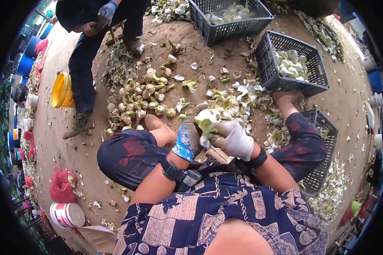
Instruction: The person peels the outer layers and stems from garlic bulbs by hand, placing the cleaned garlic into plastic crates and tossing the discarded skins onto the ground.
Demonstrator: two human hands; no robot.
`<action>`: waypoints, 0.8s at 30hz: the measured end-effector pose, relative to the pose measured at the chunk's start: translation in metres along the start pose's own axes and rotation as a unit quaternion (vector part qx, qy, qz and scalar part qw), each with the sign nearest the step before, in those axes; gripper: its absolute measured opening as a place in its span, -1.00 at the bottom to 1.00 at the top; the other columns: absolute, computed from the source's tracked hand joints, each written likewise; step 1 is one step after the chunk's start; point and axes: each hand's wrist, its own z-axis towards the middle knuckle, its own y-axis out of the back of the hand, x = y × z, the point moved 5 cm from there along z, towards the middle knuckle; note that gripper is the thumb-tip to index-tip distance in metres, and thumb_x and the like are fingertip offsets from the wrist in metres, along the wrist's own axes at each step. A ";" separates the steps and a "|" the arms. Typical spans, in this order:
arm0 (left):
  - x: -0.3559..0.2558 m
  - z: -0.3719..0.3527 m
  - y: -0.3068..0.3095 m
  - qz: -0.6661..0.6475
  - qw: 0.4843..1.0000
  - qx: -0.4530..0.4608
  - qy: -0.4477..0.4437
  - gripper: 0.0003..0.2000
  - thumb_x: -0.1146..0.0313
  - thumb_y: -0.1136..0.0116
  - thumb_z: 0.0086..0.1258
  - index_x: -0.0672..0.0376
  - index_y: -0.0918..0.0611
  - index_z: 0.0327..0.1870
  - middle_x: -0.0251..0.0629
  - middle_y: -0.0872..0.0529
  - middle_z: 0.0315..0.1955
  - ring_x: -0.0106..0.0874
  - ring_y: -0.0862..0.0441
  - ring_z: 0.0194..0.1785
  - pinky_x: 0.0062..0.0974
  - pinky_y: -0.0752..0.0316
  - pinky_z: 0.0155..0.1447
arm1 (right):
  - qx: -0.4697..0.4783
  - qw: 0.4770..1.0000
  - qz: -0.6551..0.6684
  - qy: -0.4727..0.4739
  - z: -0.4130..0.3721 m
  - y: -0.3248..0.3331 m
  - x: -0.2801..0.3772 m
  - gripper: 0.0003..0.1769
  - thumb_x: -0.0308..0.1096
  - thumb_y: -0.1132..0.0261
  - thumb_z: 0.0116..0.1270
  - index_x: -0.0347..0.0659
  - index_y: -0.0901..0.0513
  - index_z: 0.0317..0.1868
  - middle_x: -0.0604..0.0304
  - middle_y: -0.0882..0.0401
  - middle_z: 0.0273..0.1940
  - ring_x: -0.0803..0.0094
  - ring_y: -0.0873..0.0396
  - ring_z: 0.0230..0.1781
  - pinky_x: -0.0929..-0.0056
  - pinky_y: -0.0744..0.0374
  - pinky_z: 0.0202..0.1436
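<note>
Both my hands are together in front of my lap around a pale bulb (207,119) with green and white outer leaves. My left hand (191,132), in a worn glove with a blue patterned cuff, holds the bulb from the left side. On the right, my right hand (234,138), in a whitish glove, has its fingers closed at the bulb's leaves. A heap of untrimmed bulbs (136,100) with stalks lies on the ground beyond my left knee. Peeled leaf scraps (238,102) are scattered beyond my hands.
Black crates with white bulbs stand at the top (234,32) and upper right (281,80); another crate (321,170) is beside my right leg. A person (83,63) works at upper left near a yellow bucket (63,91). A white bucket (67,214) lies lower left.
</note>
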 end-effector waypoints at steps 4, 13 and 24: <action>-0.019 0.005 0.001 -0.074 0.992 0.096 -0.017 -0.68 0.15 0.01 0.36 0.20 -0.53 -0.04 -0.19 -0.59 -0.14 -0.36 -0.58 -0.17 -0.31 -0.58 -0.21 | -0.117 0.788 0.600 0.071 -0.046 0.072 -0.029 -0.64 -0.27 -0.22 0.20 -0.35 -0.49 -0.07 0.03 -0.59 -0.23 0.36 -0.61 -0.42 0.42 -0.65 -0.27; -0.009 0.008 -0.002 0.444 0.867 0.051 -0.219 -0.75 0.29 0.00 0.40 0.19 -0.56 -0.01 -0.28 -0.61 -0.14 -0.50 -0.54 -0.08 -0.54 -0.47 -0.02 | -0.086 0.969 -0.230 -0.011 0.004 0.027 -0.032 -0.66 -0.15 -0.29 0.14 -0.22 -0.62 -0.17 -0.05 -0.62 -0.40 0.10 -0.61 -0.39 0.26 -0.54 -0.30; -0.016 -0.004 -0.006 0.330 0.920 0.081 -0.192 -0.60 0.53 -0.02 0.17 0.32 -0.47 0.10 -0.13 -0.56 0.01 -0.28 -0.51 0.04 -0.41 -0.36 0.19 | -0.155 0.966 -0.176 -0.109 0.023 0.028 -0.068 -0.79 -0.22 -0.18 0.10 -0.17 -0.63 -0.43 -0.05 -0.58 -0.51 0.04 -0.58 -0.46 0.17 -0.52 -0.36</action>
